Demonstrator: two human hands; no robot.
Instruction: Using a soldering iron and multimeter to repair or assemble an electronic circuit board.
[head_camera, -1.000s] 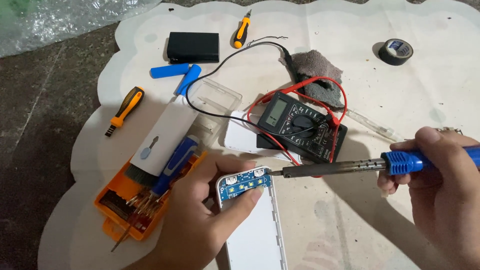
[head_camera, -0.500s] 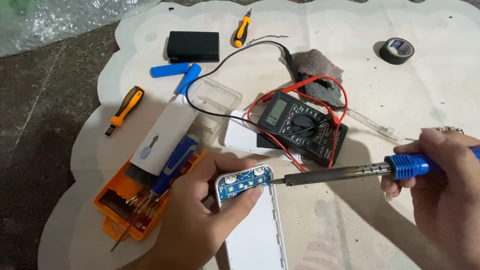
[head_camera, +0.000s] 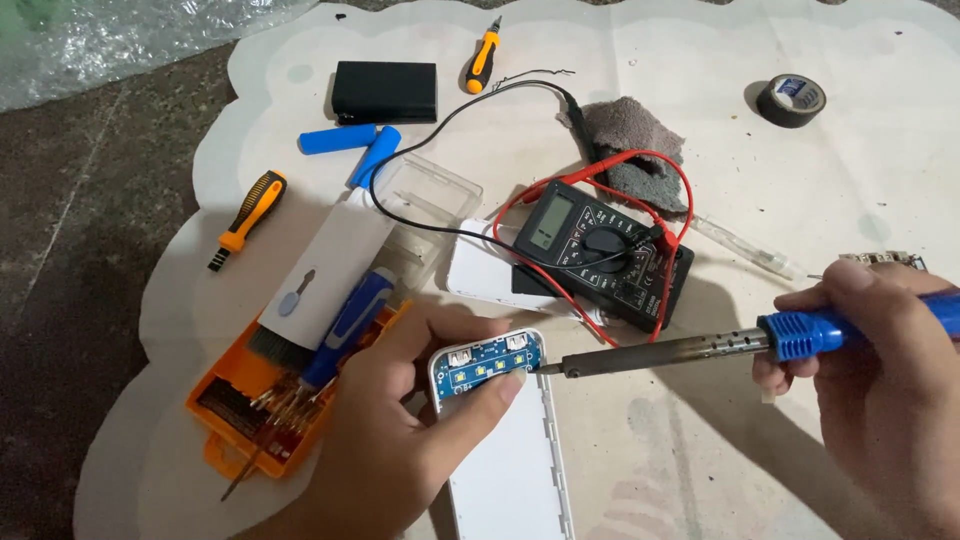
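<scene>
White mat (head_camera: 700, 60), soldering iron (head_camera: 680, 352) at board (head_camera: 490, 362)

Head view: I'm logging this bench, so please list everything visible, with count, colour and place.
Power bank case: 1, white, blue circuit board at top, bottom centre.
Soldering iron: 1, blue handle, tip at board's right edge.
Multimeter: 1, black, red leads, centre.
Screwdrivers: 2, orange-black, left and top.
Bit set: 1, orange tray, lower left.
Batteries: 2, blue, upper left.
Black box: 1, top.
Tape roll: 1, black, upper right.
Rag: 1, grey, top centre.
Left hand: holds case.
Right hand: grips iron.
</scene>
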